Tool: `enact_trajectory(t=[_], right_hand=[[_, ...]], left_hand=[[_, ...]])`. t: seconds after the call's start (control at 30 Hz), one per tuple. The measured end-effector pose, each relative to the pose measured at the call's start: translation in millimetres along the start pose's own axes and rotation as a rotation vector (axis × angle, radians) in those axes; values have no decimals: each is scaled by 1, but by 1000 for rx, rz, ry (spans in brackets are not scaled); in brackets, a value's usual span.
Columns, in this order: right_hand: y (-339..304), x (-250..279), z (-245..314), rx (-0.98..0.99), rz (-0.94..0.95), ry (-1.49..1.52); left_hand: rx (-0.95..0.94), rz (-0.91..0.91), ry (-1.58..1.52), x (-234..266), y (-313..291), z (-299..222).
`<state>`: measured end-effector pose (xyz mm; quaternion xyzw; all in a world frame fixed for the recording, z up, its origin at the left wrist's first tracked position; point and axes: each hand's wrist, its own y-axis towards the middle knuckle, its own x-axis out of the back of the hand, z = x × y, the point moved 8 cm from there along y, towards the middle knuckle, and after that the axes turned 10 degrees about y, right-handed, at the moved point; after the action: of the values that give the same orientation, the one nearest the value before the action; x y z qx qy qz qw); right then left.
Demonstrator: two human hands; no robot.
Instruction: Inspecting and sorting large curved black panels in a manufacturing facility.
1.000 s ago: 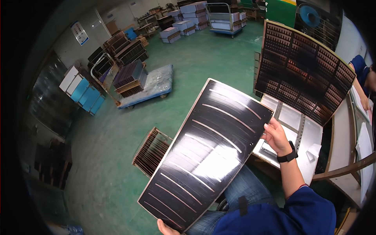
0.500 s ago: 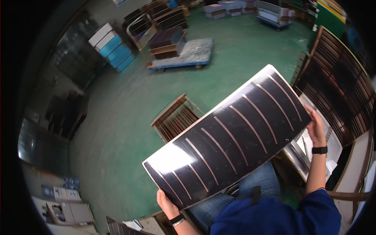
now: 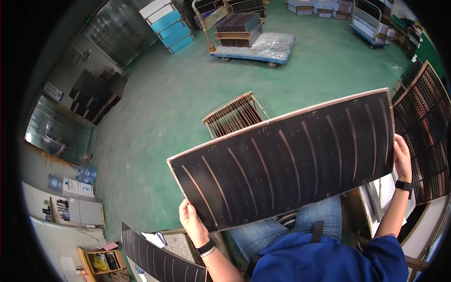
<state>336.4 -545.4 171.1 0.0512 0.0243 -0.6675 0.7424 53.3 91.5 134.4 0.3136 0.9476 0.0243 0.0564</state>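
A large dark panel (image 3: 291, 160) with curved rows of pale slots and a thin copper-coloured edge is held up above the person's lap, tilted so its right end sits higher and farther. The left hand (image 3: 191, 224) clasps its near left corner, fingers closed over the edge; the right hand (image 3: 402, 157) grips the right edge, though its fingers are mostly hidden behind the panel. Beyond the panel, a slotted rack (image 3: 233, 114) stands on the green floor (image 3: 155, 108). To the right leans another dark panel (image 3: 425, 136). Far off, a blue-edged cart (image 3: 256, 44) carries stacked panels. Near left lies a further dark sheet (image 3: 159, 258).
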Motion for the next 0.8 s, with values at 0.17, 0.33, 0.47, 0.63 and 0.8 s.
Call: enact_trajectory(t=[0.17,0.33,0.47,0.63,0.8], right_hand=[[19,35,-11,254,-206,370],[-21,-168,65,425,622,797],[-27,-147,66,526,379,-73],[-14,-69,-5,87,-11,808],[-20,-114,-61,-415,19,631]], left_hand=[[-112,101,-200,-8,2,-4],[470,104,-724,-60,5,10],[381,-66,-456,-18,3,36],[537,187,-824,-82,16,-8],[251,110,-670,-19,15,56]])
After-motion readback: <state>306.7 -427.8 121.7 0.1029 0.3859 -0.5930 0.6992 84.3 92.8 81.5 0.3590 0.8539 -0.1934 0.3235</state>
